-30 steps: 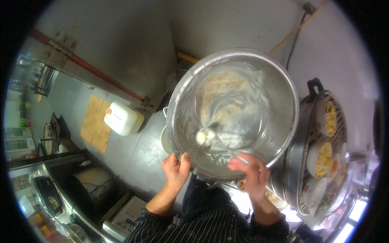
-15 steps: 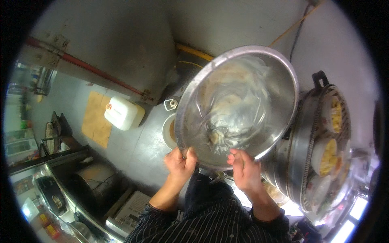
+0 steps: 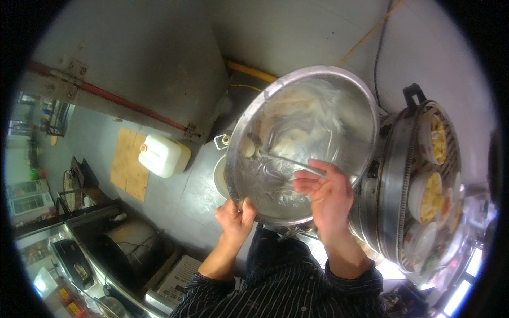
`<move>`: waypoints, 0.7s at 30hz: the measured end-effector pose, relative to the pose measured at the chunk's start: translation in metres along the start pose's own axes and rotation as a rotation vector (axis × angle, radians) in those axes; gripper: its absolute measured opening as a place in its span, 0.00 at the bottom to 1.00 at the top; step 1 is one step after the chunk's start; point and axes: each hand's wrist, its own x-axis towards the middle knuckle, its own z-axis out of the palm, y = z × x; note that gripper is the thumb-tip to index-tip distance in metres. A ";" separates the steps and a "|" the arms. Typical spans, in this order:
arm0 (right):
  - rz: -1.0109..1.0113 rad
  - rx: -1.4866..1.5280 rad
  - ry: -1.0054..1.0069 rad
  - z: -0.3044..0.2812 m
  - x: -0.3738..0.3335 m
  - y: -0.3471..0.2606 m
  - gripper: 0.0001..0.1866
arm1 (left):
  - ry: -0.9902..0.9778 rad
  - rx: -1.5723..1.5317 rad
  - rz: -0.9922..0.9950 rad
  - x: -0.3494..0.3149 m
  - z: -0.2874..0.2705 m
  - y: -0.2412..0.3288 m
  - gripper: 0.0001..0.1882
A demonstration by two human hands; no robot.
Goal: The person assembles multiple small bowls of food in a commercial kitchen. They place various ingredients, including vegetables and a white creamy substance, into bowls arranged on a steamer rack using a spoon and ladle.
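Observation:
A large steel mixing bowl (image 3: pixel 351 159) is tilted before me, its inside coated with a pale, glossy, semi-translucent smear. My left hand (image 3: pixel 236 216) is closed on its near-left rim. Over the near-right part of the bowl, my right hand (image 3: pixel 331 193) holds a thin metal handle (image 3: pixel 289 160) between thumb and fingers. That handle reaches left to a rounded pale end (image 3: pixel 248 147) near the left wall, like a spoon's, though smeared stuff blurs its shape.
On the right stands a round metal steamer (image 3: pixel 389 180) with bowls of yellow chunks (image 3: pixel 426 197) on its rack. A white jerrycan (image 3: pixel 164 155) and flattened cardboard (image 3: pixel 127 161) are on the floor at left. Partly behind the mixing bowl sits a white bucket (image 3: pixel 219 175).
My right hand has moved up and inward over the bowl. The spoon-like end has swung from the near middle toward the left wall. The bowl has shifted slightly left; my left hand keeps its rim.

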 end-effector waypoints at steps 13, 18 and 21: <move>-0.533 -1.367 -0.084 -0.110 -0.034 -0.031 0.18 | 0.146 0.003 -0.027 -0.002 -0.021 -0.022 0.11; -0.522 -1.702 -0.247 -0.113 -0.037 0.008 0.18 | 0.193 0.036 0.012 -0.001 -0.022 -0.022 0.10; -0.468 -1.441 -0.272 -0.096 -0.050 0.025 0.17 | 0.203 0.043 0.017 -0.001 -0.022 -0.020 0.10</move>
